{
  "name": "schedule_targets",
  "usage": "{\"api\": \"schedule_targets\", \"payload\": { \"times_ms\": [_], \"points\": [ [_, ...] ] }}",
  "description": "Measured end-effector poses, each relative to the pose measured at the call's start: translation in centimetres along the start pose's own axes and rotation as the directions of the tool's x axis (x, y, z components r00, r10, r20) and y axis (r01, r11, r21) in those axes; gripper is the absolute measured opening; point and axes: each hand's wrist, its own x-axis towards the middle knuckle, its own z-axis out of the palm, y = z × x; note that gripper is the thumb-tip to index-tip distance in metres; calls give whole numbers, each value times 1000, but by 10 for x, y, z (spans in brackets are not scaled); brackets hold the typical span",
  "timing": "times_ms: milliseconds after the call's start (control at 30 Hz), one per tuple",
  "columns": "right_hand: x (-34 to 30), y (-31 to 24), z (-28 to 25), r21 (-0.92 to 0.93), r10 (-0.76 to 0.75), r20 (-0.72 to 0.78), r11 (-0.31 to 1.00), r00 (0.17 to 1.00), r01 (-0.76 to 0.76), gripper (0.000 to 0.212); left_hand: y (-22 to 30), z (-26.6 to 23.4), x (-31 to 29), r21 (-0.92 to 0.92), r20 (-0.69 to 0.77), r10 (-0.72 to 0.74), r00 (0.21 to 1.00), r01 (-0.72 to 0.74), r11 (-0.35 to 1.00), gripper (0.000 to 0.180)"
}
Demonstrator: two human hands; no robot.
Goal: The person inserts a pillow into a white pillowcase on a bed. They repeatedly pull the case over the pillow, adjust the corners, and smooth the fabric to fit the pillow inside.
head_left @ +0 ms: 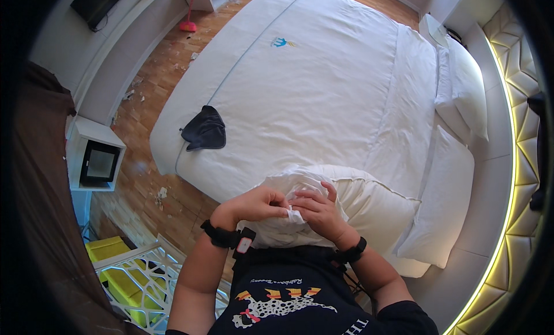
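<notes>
A white pillow (372,199) with a piped edge lies on the near side of the bed, against my front. A thin white pillowcase (297,178) is bunched around its left end. My left hand (259,203) pinches a small fold of this cloth between thumb and fingers. Close beside it, my right hand (321,212) grips the same fold from the other side, its upper fingers raised and partly spread. The two hands nearly meet at the fold. Under them, the lower part of the cloth hangs toward my waist.
The bed (311,87) has a white cover, with a dark cloth (206,129) near its left edge. White pillows (441,196) lie along the padded headboard (519,58). Scraps litter the wood floor (167,75); a red broom (187,25) and yellow seat (124,277) stand left.
</notes>
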Motion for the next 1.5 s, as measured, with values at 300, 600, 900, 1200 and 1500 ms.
{"api": "schedule_targets", "payload": {
  "times_ms": [300, 600, 900, 1200, 1500],
  "points": [
    [4, 1, 5, 59, 85, -65, 995, 994, -82, 18, 23, 38, -18, 706, -410, 558, 722, -136, 695, 19],
    [9, 5, 6, 96, 111, 7, 989, 994, -112, 21, 15, 36, -20, 596, -417, 513, 750, -201, 777, 22],
    [25, 3, 0, 402, 374, 163, 820, 913, -407, 12, -13, 48, -9, 559, -546, 550, 632, -214, 801, 23],
    [50, 2, 8, 135, 459, 29, 878, 888, -459, 11, -25, 57, -12, 567, -636, 581, 508, -204, 798, 27],
    [44, -2, -12, 117, 392, -198, 919, 898, -375, 26, -27, 53, -11, 474, -686, 515, 514, -222, 852, 27]
  ]
}}
